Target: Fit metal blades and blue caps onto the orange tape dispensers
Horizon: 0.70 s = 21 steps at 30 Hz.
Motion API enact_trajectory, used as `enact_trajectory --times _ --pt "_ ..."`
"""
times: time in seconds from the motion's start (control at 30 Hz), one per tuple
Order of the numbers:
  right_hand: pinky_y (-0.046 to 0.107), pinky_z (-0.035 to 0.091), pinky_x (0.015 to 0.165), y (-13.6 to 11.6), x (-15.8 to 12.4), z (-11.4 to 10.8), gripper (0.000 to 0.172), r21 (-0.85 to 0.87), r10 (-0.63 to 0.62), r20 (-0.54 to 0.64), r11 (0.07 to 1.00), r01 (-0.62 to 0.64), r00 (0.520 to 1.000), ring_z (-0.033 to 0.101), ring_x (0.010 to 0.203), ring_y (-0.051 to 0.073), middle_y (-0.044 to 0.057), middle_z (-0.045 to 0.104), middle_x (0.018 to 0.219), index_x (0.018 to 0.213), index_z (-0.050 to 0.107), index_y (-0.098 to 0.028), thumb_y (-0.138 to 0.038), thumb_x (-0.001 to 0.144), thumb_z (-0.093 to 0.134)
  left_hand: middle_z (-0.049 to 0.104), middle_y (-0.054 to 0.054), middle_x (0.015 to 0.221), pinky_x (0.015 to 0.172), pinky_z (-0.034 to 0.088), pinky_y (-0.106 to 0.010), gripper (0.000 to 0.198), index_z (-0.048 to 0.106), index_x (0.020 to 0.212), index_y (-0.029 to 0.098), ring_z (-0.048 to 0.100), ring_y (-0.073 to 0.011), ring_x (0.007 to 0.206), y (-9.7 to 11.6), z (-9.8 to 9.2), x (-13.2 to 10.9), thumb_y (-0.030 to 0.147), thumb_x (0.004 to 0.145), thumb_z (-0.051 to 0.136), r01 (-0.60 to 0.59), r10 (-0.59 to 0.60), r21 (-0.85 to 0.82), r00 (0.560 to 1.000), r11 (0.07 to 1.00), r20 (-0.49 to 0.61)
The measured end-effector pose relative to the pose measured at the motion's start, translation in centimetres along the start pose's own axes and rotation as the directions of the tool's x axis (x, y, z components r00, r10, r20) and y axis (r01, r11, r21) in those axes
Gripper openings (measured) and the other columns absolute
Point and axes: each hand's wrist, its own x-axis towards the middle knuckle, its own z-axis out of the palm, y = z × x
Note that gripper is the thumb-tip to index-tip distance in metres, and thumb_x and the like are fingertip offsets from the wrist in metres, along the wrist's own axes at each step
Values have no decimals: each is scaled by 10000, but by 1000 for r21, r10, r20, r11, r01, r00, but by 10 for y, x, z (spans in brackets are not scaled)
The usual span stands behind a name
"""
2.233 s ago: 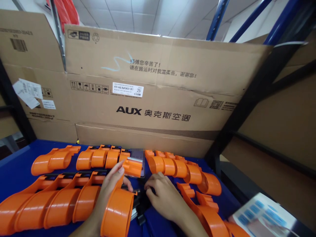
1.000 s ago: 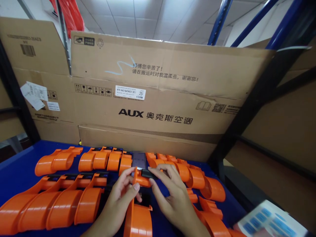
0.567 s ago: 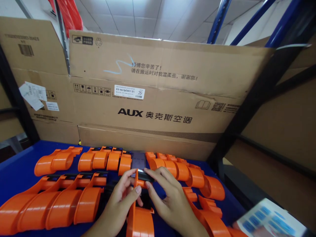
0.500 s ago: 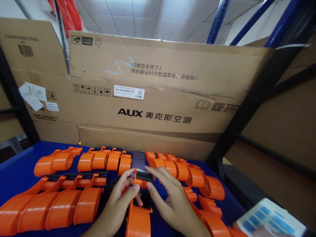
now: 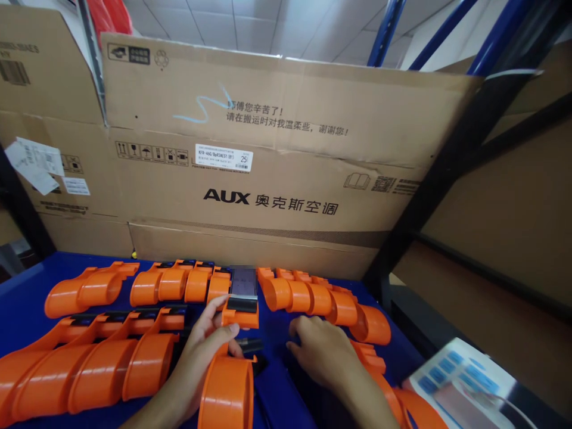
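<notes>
My left hand (image 5: pixel 206 341) is closed around the neck of an orange plastic tape dispenser (image 5: pixel 227 387). The dispenser's far end carries a black strip (image 5: pixel 242 305) and a thin pale edge, and its round, curved part hangs toward me. To the right, my right hand (image 5: pixel 322 348) hovers apart from the dispenser over the blue surface. Its fingers are loosely curled, with a gap between thumb and forefinger and nothing visible in it. A dark object (image 5: pixel 250 344) lies partly hidden behind the held dispenser.
Rows of similar orange dispensers lie left (image 5: pixel 102 375) and right (image 5: pixel 319 298) on the blue surface (image 5: pixel 22 286). A dark flat rectangular object (image 5: pixel 243 283) stands at the back centre. Behind is a cardboard wall (image 5: pixel 268 161); a white box with blue labels (image 5: pixel 460 369) sits right.
My right hand has let go of the dispenser's end and moved right, its fingers curling. My left hand keeps its hold. The view has shifted slightly.
</notes>
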Motion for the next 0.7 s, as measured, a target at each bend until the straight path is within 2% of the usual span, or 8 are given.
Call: enact_trajectory --times 0.17,0.3,0.37,0.43,0.5,0.57,0.63,0.7 --pt "391 467 695 -10 1 6 61 -35 -3 17 999 4 1000 725 883 367 141 754 898 846 699 -198 -190 791 673 714 17 616 554 498 -241 672 491 1321 210 651 -155 489 0 4 -3 386 747 794 6 -5 -16 998 1000 64" --pt "376 451 673 -13 4 1 123 -46 41 -61 998 -44 997 718 874 357 163 745 928 911 678 -195 -213 858 569 706 37 677 520 506 -229 576 495 1246 240 658 -142 460 -1 5 -2 403 774 782 -47 45 23 996 999 70" --pt "341 430 628 -13 6 -2 98 26 81 -145 997 -78 986 710 788 317 119 729 813 865 646 -213 -225 862 549 716 27 749 506 518 -239 542 502 1211 249 662 -142 450 -2 5 0 422 778 779 -71 67 49 994 996 86" --pt "299 408 571 -15 7 -2 76 216 73 -241 976 -19 968 673 662 254 51 675 673 790 587 -233 -233 858 552 711 22 763 493 521 -238 496 506 1183 248 663 -140 447 -4 4 1 434 799 759 -90 82 71 991 993 102" --pt "266 401 524 -18 8 0 121 450 25 -335 883 136 942 614 562 197 -2 610 603 765 530 -243 -265 882 555 698 29 743 478 516 -226 465 500 1173 249 658 -134 440 -5 4 2 435 820 740 -109 100 82 990 991 103" --pt "248 424 508 -23 6 1 150 612 -4 -414 739 281 910 581 528 165 -23 583 605 789 512 -244 -310 915 559 684 40 719 468 513 -217 450 498 1161 249 650 -127 432 -5 4 1 435 826 735 -124 116 88 989 988 93" --pt "244 466 532 -30 3 2 146 687 -11 -464 627 367 886 592 548 155 -20 596 659 836 521 -238 -335 928 580 683 40 723 463 517 -218 448 497 1155 247 648 -125 428 -5 5 0 438 826 735 -131 124 90 989 987 87" --pt "248 502 567 -37 0 1 135 722 -13 -480 562 403 877 619 583 155 -12 606 712 886 528 -234 -339 935 597 691 31 750 465 525 -225 454 495 1161 246 655 -129 435 -4 6 0 448 829 729 -134 126 95 988 986 84"
